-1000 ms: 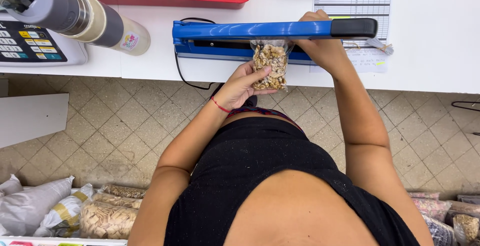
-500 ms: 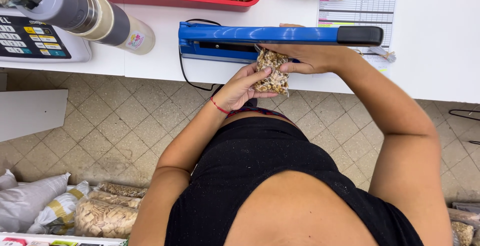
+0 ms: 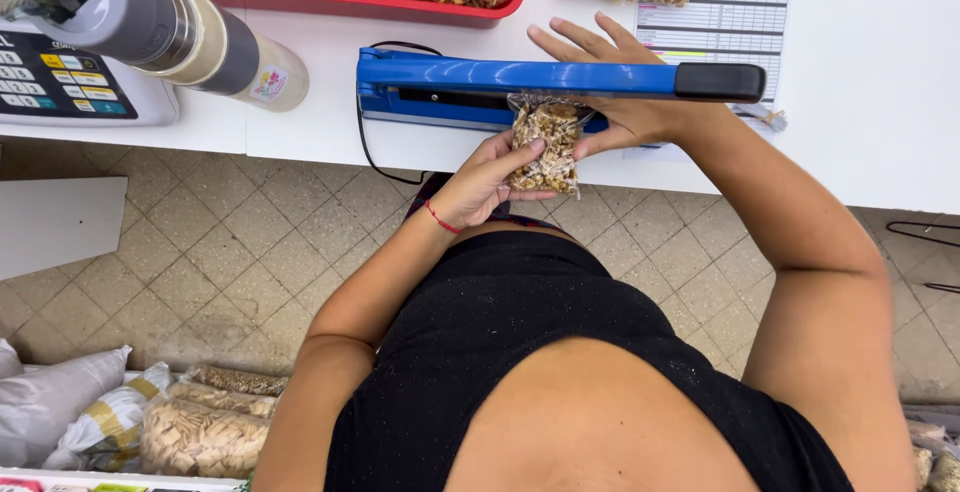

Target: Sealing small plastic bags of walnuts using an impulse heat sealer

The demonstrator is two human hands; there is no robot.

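Head view is showing me holding a bag (image 3: 545, 147) of nuts at the tabletop (image 3: 880, 102) edge, its mouth tucked under the blue sealer (image 3: 520, 87) bar so the open end lies across the strip. My left hand (image 3: 485, 182) is curling around the bag from 7 o'clock, fingers closed on its lower half to keep it level. My right hand (image 3: 625, 92) is lying mostly open, fingers spread under and past the bar, thumb steadying the bag's top edge. At 11 o'clock, a red tray (image 3: 400, 2) is holding filled bags; a bottle (image 3: 160, 27) and scale (image 3: 60, 87) are sitting at 9 o'clock.
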